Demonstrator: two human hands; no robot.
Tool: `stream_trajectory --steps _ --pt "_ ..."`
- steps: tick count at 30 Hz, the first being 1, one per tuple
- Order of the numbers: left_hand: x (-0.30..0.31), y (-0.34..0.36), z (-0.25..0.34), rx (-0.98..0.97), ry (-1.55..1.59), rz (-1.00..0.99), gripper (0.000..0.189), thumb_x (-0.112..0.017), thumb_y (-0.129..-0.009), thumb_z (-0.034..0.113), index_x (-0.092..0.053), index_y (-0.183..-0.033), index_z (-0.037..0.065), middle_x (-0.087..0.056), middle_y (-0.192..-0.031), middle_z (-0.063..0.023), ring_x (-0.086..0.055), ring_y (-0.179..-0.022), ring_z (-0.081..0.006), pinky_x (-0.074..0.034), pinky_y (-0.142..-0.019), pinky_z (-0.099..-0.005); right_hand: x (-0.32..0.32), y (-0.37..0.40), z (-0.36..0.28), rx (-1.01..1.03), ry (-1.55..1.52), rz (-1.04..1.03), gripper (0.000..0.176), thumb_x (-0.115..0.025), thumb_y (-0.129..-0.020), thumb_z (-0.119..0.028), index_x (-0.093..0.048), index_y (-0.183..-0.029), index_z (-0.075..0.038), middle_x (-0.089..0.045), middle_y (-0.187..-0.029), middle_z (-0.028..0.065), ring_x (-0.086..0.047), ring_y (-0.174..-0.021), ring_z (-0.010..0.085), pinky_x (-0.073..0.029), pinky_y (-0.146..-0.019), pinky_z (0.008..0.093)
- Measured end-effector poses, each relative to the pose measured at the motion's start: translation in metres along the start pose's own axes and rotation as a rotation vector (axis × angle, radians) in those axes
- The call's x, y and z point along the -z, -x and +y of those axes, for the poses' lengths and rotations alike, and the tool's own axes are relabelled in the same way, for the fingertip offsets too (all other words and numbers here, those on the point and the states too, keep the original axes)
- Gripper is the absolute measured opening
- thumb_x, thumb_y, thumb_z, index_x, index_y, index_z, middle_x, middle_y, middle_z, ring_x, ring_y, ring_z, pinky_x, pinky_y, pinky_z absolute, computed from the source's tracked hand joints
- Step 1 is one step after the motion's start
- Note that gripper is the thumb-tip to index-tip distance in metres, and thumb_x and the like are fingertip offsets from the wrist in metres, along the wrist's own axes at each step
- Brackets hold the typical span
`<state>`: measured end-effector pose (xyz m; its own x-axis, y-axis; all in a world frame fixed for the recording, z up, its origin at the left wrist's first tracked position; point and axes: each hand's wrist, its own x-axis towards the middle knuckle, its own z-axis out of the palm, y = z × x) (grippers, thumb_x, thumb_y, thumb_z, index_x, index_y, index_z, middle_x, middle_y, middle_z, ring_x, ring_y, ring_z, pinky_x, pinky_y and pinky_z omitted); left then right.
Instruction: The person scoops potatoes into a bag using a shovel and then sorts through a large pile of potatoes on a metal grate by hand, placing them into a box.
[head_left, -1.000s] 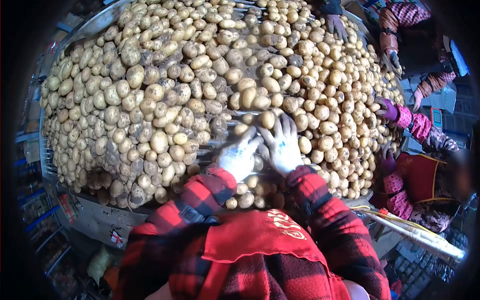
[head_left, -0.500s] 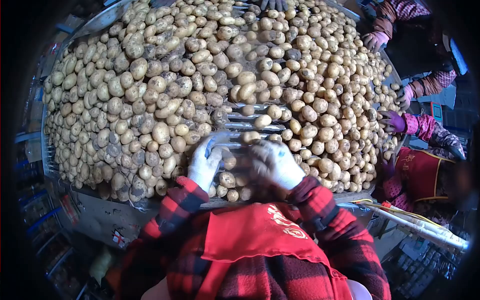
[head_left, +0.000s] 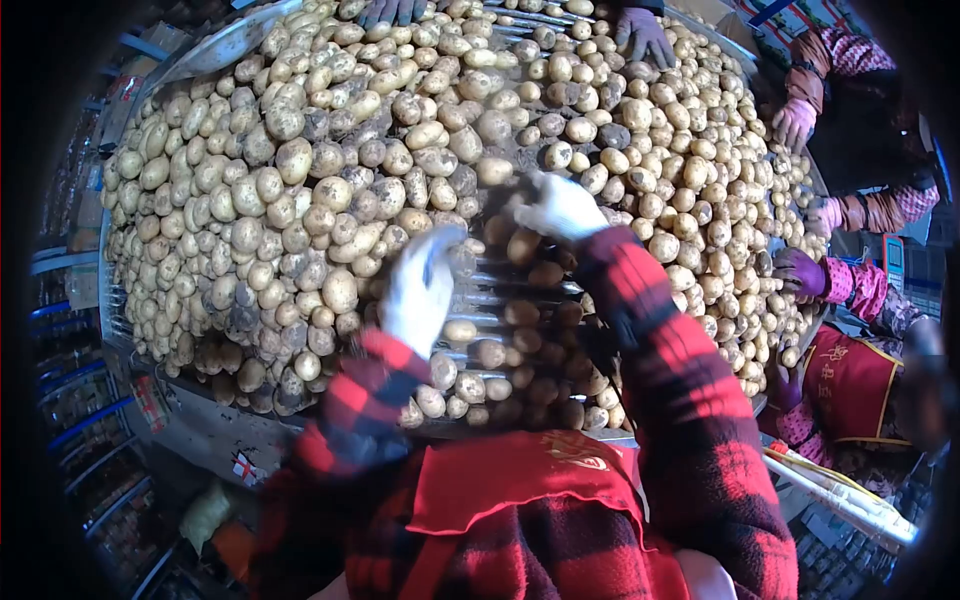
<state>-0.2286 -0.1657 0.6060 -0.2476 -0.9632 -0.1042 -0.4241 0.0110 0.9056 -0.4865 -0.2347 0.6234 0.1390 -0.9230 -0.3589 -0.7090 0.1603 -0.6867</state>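
Note:
Heaped potatoes cover a slatted metal table, whose bars show between my arms. My left hand, in a white glove, lies against the pile left of the bars; motion blurs its fingers. Farther forward and to the right, my right hand, also gloved in white, reaches over the potatoes near the middle, its fingers curled down at them. Whether it grips a potato cannot be made out. Loose potatoes lie on the bars close to my body.
Co-workers' gloved hands touch the pile: a dark glove and another at the far edge, pink and purple gloves on the right. A white pole lies at the lower right; shelving stands left.
Both my hands have moved forward, the right one farther, and more loose potatoes show on the bars near me. At the far edge, co-workers' hands reach further into view.

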Motion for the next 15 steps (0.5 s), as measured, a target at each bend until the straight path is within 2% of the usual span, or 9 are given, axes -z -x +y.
stream_trajectory --steps 2,3,4,7,9,12,13,14,15 --pt "0.01 -0.051 0.033 -0.197 -0.396 0.037 0.042 -0.052 -0.098 0.005 -0.061 -0.139 0.002 -0.066 -0.139 -0.0154 -0.067 -0.12 -0.0324 -0.055 -0.101 -0.0437 -0.007 0.027 0.033 -0.047 -0.712 -0.216 0.037 -0.069 -0.102 -0.033 -0.07 -0.122 -0.002 -0.071 -0.11 0.0048 -0.069 -0.095 0.0142 -0.058 -0.079 0.0319" --pt "0.006 -0.077 0.036 -0.187 -0.493 0.026 0.04 -0.053 -0.097 0.008 -0.062 -0.137 0.003 -0.067 -0.136 -0.0181 -0.067 -0.121 -0.0351 -0.054 -0.102 -0.0444 -0.01 0.052 0.041 -0.085 -1.104 -0.212 0.045 -0.064 -0.105 -0.039 -0.066 -0.131 -0.003 -0.067 -0.117 0.0082 -0.069 -0.103 0.0185 -0.06 -0.082 0.0363" --pt "0.002 -0.106 0.038 -0.182 -0.589 0.018 0.038 -0.053 -0.097 0.011 -0.063 -0.134 0.004 -0.067 -0.133 -0.0208 -0.066 -0.121 -0.0378 -0.054 -0.102 -0.0451 -0.005 0.076 0.045 -0.105 -1.485 -0.375 0.047 -0.058 -0.107 -0.041 -0.058 -0.142 -0.009 -0.066 -0.134 0.0145 -0.07 -0.109 0.027 -0.059 -0.091 0.0412" --pt "-0.013 -0.189 0.031 -0.035 -0.941 -0.203 0.046 -0.05 -0.098 0.019 -0.059 -0.14 0.006 -0.063 -0.141 -0.0207 -0.066 -0.121 -0.0388 -0.055 -0.1 -0.0495 -0.014 0.099 0.057 -0.106 -1.84 -0.237 0.05 -0.049 -0.111 -0.041 -0.057 -0.139 -0.001 -0.068 -0.129 0.0184 -0.068 -0.116 0.0337 -0.058 -0.097 0.0475" --pt "-0.025 -0.209 0.066 0.092 -1.086 -0.431 0.044 -0.051 -0.098 0.017 -0.058 -0.14 0.005 -0.062 -0.14 -0.02 -0.07 -0.114 -0.0376 -0.058 -0.094 -0.0494 -0.009 0.083 0.074 -0.087 -1.648 -0.195 0.048 -0.051 -0.111 -0.04 -0.063 -0.129 0.003 -0.072 -0.116 0.0167 -0.071 -0.104 0.028 -0.061 -0.089 0.0403" --pt "-0.049 -0.181 0.016 -0.132 -1.046 -0.099 0.047 -0.056 -0.096 0.022 -0.056 -0.142 0.008 -0.057 -0.147 -0.0198 -0.072 -0.108 -0.038 -0.059 -0.089 -0.0514 0.022 0.051 0.032 -0.122 -1.242 0.002 0.039 -0.059 -0.107 -0.031 -0.067 -0.126 0.001 -0.073 -0.095 0.0089 -0.07 -0.083 0.0165 -0.057 -0.071 0.0274" --pt "-0.046 -0.149 0.02 -0.23 -0.875 -0.07 0.044 -0.052 -0.099 0.019 -0.056 -0.143 0.015 -0.048 -0.155 -0.0228 -0.071 -0.105 -0.044 -0.059 -0.089 -0.0554 0.024 0.026 0.035 -0.023 -0.885 0.085 0.037 -0.063 -0.102 -0.028 -0.068 -0.126 -0.001 -0.074 -0.101 0.011 -0.071 -0.088 0.0194 -0.058 -0.078 0.032" --pt "-0.039 -0.133 0.017 -0.226 -0.777 -0.225 0.045 -0.054 -0.099 0.018 -0.056 -0.144 0.017 -0.051 -0.154 -0.0194 -0.071 -0.103 -0.0449 -0.06 -0.086 -0.0563 0.026 0.002 0.032 0.103 -0.556 0.15 0.036 -0.064 -0.099 -0.026 -0.069 -0.126 -0.003 -0.074 -0.105 0.0131 -0.072 -0.093 0.0235 -0.058 -0.082 0.0363" --pt "-0.037 -0.106 0.028 -0.15 -0.754 -0.285 0.042 -0.057 -0.098 0.018 -0.06 -0.139 0.015 -0.053 -0.154 -0.0161 -0.069 -0.112 -0.0424 -0.059 -0.092 -0.0523 0.029 -0.021 0.029 0.201 -0.223 0.254 0.036 -0.066 -0.096 -0.024 -0.07 -0.126 -0.005 -0.075 -0.109 0.0152 -0.073 -0.098 0.0276 -0.059 -0.086 0.0407"
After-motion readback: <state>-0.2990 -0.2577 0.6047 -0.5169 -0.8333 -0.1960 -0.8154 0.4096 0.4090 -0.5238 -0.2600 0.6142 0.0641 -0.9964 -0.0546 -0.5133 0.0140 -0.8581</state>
